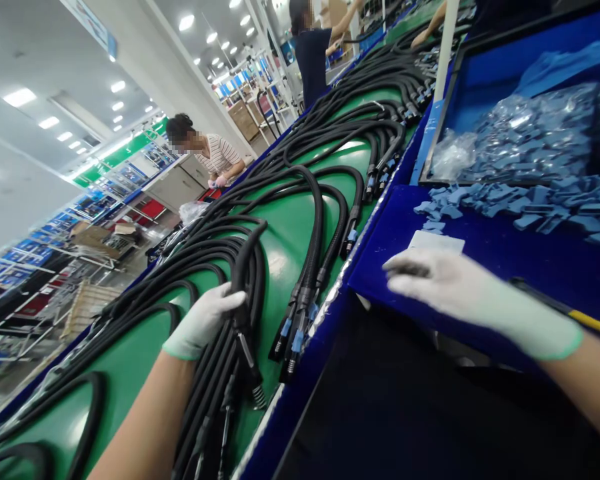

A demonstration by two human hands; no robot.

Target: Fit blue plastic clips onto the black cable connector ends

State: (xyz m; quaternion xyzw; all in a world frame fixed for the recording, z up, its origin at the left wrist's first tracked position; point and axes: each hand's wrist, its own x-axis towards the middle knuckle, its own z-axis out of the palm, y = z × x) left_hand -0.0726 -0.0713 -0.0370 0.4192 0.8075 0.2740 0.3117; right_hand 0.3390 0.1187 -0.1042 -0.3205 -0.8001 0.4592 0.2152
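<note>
My left hand (pixel 207 320), in a white glove, wraps round a black corrugated hose (pixel 245 257) just above its end fitting. From that grip the fitting (pixel 250 360) points down, with a coil spring at its tip. Over the blue-covered side table, my right hand (pixel 435 277), also gloved, has its fingers curled together. A dark patch shows between them, and whether it is a held part or dirt on the glove is unclear. Just beyond those fingers lies a white card (pixel 436 242). Loose blue plastic clips (pixel 540 203) are heaped farther back.
Many black hoses with blue-clipped ends (pixel 300 333) lie across the green conveyor belt (pixel 285 220). A black-edged tray (pixel 433 143) holds bagged blue parts. A yellow-and-black tool (pixel 593 323) lies by my right wrist. Other people stand along the far side.
</note>
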